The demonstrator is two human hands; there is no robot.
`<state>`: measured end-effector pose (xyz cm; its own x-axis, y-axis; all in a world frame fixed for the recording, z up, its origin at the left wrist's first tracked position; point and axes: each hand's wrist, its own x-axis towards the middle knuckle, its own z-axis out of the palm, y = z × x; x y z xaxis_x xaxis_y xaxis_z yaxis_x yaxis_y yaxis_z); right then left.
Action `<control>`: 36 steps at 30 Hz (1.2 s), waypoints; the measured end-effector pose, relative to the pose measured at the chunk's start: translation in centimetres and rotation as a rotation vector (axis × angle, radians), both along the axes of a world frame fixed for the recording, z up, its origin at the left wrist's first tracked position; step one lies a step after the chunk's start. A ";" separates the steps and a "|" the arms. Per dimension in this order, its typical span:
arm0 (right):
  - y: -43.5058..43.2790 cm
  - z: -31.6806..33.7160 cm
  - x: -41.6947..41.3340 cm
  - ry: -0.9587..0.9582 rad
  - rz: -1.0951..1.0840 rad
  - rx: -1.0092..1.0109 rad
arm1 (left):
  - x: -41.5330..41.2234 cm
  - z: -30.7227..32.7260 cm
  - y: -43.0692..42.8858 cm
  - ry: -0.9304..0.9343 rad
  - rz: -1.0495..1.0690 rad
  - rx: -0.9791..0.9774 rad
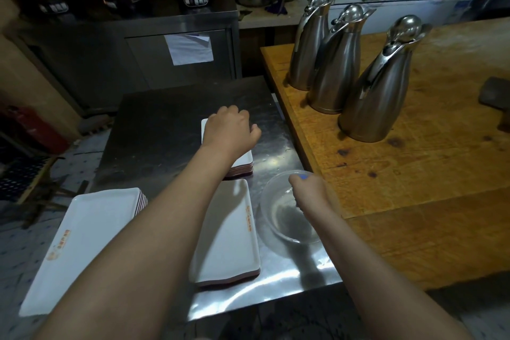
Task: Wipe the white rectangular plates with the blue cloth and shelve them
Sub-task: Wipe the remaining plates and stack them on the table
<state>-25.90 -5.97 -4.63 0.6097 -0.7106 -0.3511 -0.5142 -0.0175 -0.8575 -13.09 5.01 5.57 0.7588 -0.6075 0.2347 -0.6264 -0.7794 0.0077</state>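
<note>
On the steel counter [171,119], two stacks of white rectangular plates lay in line: the far stack [244,160] at 12 o'clock and the near stack [229,232] at 6 o'clock. A third stack [82,246] sat at 8 o'clock, past the counter's left edge; what carried it could not be told. The left hand [230,130] lay over the far stack, knuckles up, fingers bent down beyond its top plate, so whether its grip had closed on the plate could not be told. The right hand [310,192] hovered at 3 o'clock over a clear bowl [266,210], its grip closed tight round the blue cloth [303,175], only a scrap of which showed. Three steel jugs [372,91] stood on the wooden counter [414,174] at 2 o'clock.
</note>
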 end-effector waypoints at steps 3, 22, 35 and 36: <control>0.1 -1.6 -0.2 0.023 0.019 -0.030 | -0.1 0.0 -0.2 0.000 -0.010 -0.015; 0.0 1.5 -0.6 -0.062 0.158 0.075 | 0.4 -0.6 0.7 0.020 -0.017 -0.091; -1.4 1.0 -0.3 -0.371 -0.051 0.188 | 0.5 -0.3 1.0 0.034 0.000 -0.080; -1.2 0.5 -0.6 -0.299 -0.023 0.245 | 0.5 -0.2 1.1 0.033 -0.001 -0.073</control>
